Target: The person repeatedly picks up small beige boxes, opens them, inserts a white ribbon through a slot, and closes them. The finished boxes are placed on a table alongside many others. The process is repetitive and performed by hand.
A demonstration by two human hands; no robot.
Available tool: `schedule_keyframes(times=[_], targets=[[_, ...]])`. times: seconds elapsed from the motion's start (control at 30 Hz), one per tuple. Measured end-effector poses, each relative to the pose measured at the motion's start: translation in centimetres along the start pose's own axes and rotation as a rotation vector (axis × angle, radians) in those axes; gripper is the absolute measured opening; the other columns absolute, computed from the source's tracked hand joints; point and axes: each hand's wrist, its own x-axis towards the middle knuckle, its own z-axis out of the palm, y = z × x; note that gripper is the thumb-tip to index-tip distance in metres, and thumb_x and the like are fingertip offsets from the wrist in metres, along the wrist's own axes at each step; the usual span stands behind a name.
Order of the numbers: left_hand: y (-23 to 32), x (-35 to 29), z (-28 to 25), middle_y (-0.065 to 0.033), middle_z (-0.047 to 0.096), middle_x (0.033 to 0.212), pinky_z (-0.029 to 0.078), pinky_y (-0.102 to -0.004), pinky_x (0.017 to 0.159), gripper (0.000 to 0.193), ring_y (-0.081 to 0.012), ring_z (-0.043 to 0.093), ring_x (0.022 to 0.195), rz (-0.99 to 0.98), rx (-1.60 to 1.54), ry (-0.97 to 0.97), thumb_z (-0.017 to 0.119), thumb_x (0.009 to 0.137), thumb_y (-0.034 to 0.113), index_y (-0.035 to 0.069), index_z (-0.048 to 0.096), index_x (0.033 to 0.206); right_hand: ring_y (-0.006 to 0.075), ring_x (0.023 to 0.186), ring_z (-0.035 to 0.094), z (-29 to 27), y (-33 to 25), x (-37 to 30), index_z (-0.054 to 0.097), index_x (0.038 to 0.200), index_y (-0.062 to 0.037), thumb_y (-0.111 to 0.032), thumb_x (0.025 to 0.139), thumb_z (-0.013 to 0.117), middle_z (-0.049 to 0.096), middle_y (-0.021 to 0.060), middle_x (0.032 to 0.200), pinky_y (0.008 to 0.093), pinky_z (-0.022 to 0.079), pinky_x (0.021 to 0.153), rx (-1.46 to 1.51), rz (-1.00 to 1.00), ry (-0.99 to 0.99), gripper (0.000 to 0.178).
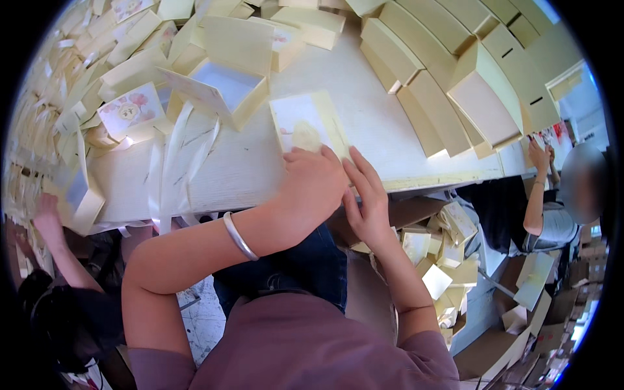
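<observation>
A flat cream gift box [318, 107] with a pale printed panel lies on the white table before me. Toward its near end is a pale rounded patch [305, 135], whose kind I cannot make out. My left hand [316, 177], below a silver bangle [239, 236], reaches across to the box's near end with fingers bent down onto it. Part of the near edge is hidden under that hand. Beside it, my right hand [367, 200] rests at the box's near right corner, fingers stretched out and thumb apart. The two hands almost touch.
Left of the box stand opened cream boxes [237, 84] with white ribbons [170, 156] trailing over the table edge. Stacked cream boxes [435, 107] fill the right back. More boxes [448, 260] lie below at my right. Co-workers sit left and right; one's hand [47, 213] touches a box.
</observation>
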Motion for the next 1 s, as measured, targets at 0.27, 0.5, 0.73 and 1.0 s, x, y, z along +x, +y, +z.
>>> schedule_keyframes(times=[0.27,0.5,0.73,1.0], targets=[[-4.1,1.6,-0.6,-0.0185,0.059,0.067,0.048,-0.0376,0.055,0.048,-0.0321,0.06,0.059,-0.08,-0.495,0.032,0.056,0.071,0.026,-0.012,0.05,0.1,0.0371,0.106,0.048,-0.4,0.5,0.1,0.054,0.105,0.0052,0.0,0.071,0.061,0.049,0.0205,0.114,0.0401,0.04,0.088,-0.101,-0.168,-0.022,0.035],[-7.4,6.7,-1.7,-0.0185,0.06,0.074,0.047,-0.0372,0.066,0.019,-0.0292,0.06,0.072,-0.098,-0.584,-0.388,0.058,0.062,0.022,0.004,0.063,0.067,0.0366,0.103,0.049,1.3,-1.1,-0.4,0.056,0.101,0.002,-0.001,0.065,0.066,0.05,0.0193,0.11,0.039,0.045,0.082,-0.157,-0.243,-0.012,0.038],[-8.4,7.9,-1.5,-0.0218,0.058,0.088,0.051,-0.0372,0.065,0.061,-0.0311,0.061,0.08,-0.233,-0.888,-0.585,0.057,0.062,0.022,-0.006,0.038,0.113,0.0348,0.1,0.051,1.6,-0.4,-0.2,0.058,0.097,0.0002,-0.009,0.062,0.072,0.053,0.0163,0.105,0.0369,0.047,0.078,-0.241,-0.351,0.009,0.039],[-11.8,-2.2,1.0,-0.0146,0.053,0.107,0.054,-0.0376,0.066,0.066,-0.0208,0.062,0.084,-0.684,-2.081,-0.459,0.051,0.072,0.015,0.005,0.023,0.13,0.0382,0.092,0.054,-0.7,-0.8,-0.1,0.051,0.095,0.0046,-0.029,0.061,0.072,0.053,0.0197,0.102,0.0399,0.048,0.074,-0.395,-0.265,-0.02,0.053]])
